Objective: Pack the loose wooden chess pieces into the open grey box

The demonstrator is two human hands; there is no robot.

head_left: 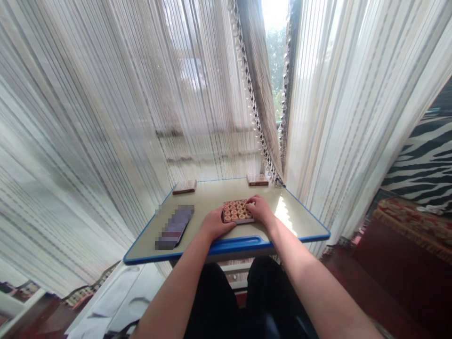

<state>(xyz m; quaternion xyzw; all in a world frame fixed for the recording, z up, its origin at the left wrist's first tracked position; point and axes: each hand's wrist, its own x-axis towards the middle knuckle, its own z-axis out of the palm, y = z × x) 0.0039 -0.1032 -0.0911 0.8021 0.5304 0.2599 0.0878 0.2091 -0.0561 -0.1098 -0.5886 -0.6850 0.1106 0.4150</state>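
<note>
A small open box [239, 221] of round wooden xiangqi pieces [233, 211] rests near the front of the desk. The pieces lie in rows, with red marks on most of the tops I can make out. My left hand [214, 225] grips the box at its left side, the thumb along the front edge. Over the box's right end, my right hand [259, 209] has its fingers bent together, fingertips on a piece in the back right corner. That piece is mostly hidden by the fingers.
The desk [208, 197] has a blue rim and a blue front groove [240, 243]. A pixelated phone-like object [175, 227] lies left. Flat boxes sit at the back left [185, 187] and back right [257, 180]. Sheer curtains [212, 94] hang behind; papers [116, 292] lie lower left.
</note>
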